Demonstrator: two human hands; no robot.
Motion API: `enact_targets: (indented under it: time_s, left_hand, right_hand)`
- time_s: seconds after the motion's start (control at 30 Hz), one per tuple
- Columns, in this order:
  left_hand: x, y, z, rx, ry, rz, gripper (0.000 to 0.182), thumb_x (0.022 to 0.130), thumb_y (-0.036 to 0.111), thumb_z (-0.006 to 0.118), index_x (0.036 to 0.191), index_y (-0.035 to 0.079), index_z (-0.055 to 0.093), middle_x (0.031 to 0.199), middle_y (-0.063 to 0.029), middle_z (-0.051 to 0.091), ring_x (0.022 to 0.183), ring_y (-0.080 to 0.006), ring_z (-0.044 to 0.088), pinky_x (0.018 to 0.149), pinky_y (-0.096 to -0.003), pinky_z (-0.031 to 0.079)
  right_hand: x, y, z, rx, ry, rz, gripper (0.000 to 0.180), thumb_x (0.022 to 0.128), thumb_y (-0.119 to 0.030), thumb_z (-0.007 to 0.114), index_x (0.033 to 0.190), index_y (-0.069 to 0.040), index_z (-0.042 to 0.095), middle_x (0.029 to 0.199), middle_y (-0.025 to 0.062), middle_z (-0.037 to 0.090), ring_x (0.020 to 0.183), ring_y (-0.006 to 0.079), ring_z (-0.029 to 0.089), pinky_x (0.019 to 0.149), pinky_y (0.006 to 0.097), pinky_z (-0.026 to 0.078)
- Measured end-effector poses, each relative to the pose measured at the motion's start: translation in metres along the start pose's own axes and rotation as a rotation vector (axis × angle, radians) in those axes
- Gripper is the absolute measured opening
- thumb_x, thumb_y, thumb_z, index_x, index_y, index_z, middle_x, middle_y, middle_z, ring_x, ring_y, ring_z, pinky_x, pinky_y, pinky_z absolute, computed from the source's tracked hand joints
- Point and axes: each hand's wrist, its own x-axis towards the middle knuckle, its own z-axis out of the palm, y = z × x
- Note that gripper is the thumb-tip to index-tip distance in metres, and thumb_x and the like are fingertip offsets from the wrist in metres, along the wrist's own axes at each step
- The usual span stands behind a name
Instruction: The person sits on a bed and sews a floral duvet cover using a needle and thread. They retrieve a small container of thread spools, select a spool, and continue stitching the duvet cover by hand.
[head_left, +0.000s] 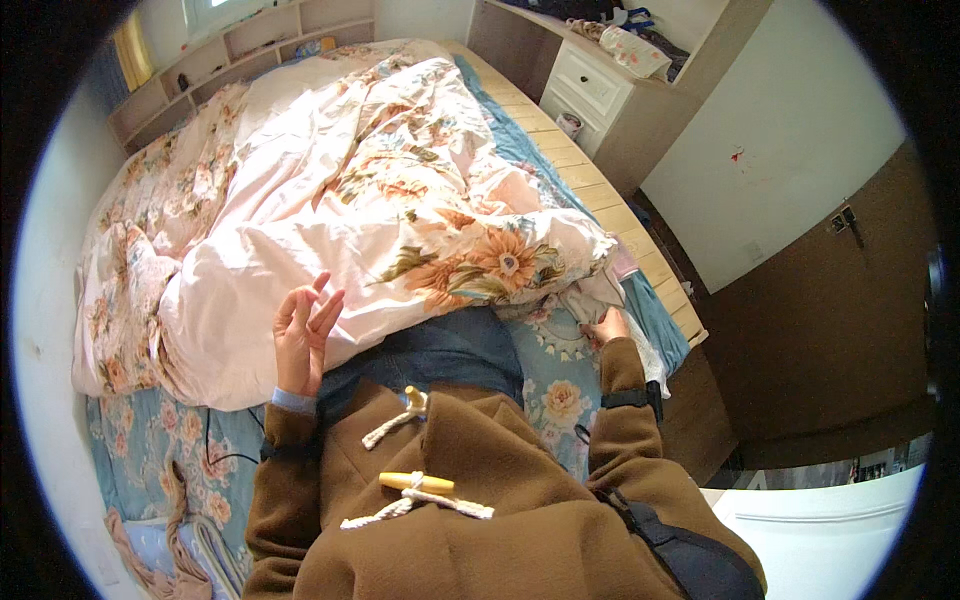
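Observation:
Raised with its fingers spread, my left hand (304, 334) holds nothing, just above the pale pink side of a floral duvet (247, 300). My right hand (609, 327) is low beside the bed's right edge, its fingertips at a crumpled light grey cloth (589, 300); whether they grip the cloth I cannot tell. The duvet lies bunched over the bed and over my legs in blue jeans (442, 349). Under it is a blue flowered sheet (559, 375).
A wooden slatted bed edge (600, 195) runs along the right. Beyond it stand a white drawer unit (585, 86) and a white and brown wall panel. A shelved headboard (255, 37) is at the far end. Folded cloths (184, 555) lie at the lower left, near a thin black cable (225, 457).

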Motion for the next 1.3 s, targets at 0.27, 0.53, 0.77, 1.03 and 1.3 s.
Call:
enact_targets:
  time_s: [0.27,0.53,0.77,1.03,1.3]
  left_hand:
    - [-0.001,0.001,0.001,-0.019,0.045,-0.017,0.02,0.095,0.022,0.05,0.095,0.004,0.057,0.126,-0.0187,0.053,0.107,-0.0341,0.059,0.092,-0.0405,0.05]
    - [-0.001,0.002,0.009,-0.002,-0.032,0.005,0.022,0.097,0.02,0.048,0.091,0.0,0.057,0.125,-0.0174,0.054,0.1,-0.0318,0.063,0.086,-0.0365,0.054]
    - [-0.005,-0.002,0.007,0.099,0.074,-0.021,0.022,0.094,0.021,0.052,0.1,0.002,0.06,0.109,-0.0158,0.062,0.096,-0.025,0.064,0.082,-0.0336,0.054]
    - [-0.005,-0.004,0.016,0.174,-0.04,0.028,0.029,0.095,0.018,0.051,0.118,-0.001,0.054,0.121,-0.0165,0.056,0.101,-0.0258,0.062,0.087,-0.0342,0.053]
    - [-0.011,0.0,0.013,0.424,-0.01,-0.002,0.038,0.083,-0.005,0.062,0.119,-0.002,0.053,0.119,-0.0207,0.057,0.102,-0.0279,0.062,0.086,-0.0314,0.053]
  right_hand:
    - [0.018,0.028,0.006,-0.109,-0.083,0.119,0.027,0.078,-0.02,0.062,0.099,-0.003,0.062,0.105,0.0226,0.062,0.098,0.0385,0.06,0.082,0.0453,0.048]
    - [-0.11,-0.239,-0.056,0.877,-0.127,-0.963,0.014,0.082,-0.011,0.068,0.093,-0.003,0.071,0.086,0.0058,0.067,0.07,0.0096,0.059,0.061,0.0224,0.047]
    - [-0.178,-0.347,-0.02,0.741,-0.275,-1.016,0.022,0.076,-0.032,0.07,0.085,-0.013,0.072,0.095,0.0055,0.067,0.077,0.0222,0.067,0.069,0.0325,0.052]
    - [-0.166,-0.326,-0.013,0.752,-0.238,-1.014,0.016,0.084,-0.023,0.059,0.083,-0.007,0.06,0.079,0.0113,0.065,0.072,0.0275,0.065,0.062,0.0371,0.05]
    - [-0.08,-0.154,-0.045,1.107,-0.278,-0.654,0.006,0.091,-0.01,0.05,0.088,-0.008,0.055,0.081,0.0009,0.059,0.062,0.0058,0.052,0.052,0.0204,0.047]
